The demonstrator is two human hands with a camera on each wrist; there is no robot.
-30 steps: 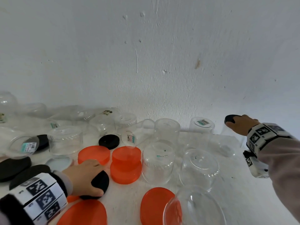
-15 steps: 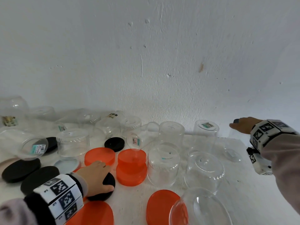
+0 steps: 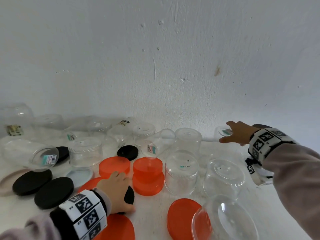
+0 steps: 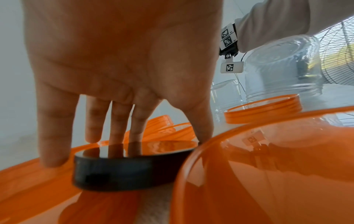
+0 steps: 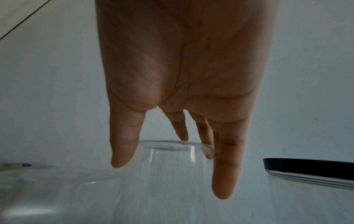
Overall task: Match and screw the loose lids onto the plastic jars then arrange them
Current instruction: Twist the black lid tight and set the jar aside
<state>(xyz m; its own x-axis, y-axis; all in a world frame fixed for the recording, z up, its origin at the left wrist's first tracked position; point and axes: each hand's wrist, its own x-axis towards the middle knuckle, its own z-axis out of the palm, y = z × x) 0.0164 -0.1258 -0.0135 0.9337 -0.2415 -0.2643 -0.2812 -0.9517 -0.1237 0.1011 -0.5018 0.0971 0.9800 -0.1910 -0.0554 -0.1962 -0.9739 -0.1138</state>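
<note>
Since a second ago the right hand (image 3: 239, 133) has left the clear plastic jar with the black screw lid (image 5: 310, 168) by the wall and swung inward; its straight, spread fingers now hover over the upturned base of a small clear plastic jar with a green label (image 3: 223, 134), and the wrist view shows fingertips at the rim of that base, though contact is hard to confirm. That suggests one jar is capped and set aside and the next is being chosen. The left hand (image 3: 115, 189) has stayed put, its grip closed round a round black plastic lid (image 4: 132, 165): thumb and little finger pinch the sides while the middle fingers lie on its glossy top. The lid sits low on the white desk (image 3: 152, 210) among flat orange plastic lids (image 3: 148, 175), near the front. It looks shallow, smooth-topped and straight-walled, and seems sized for the smaller jars. Many clear jars stand inverted or lie tipped, so most of the matching remains.
</note>
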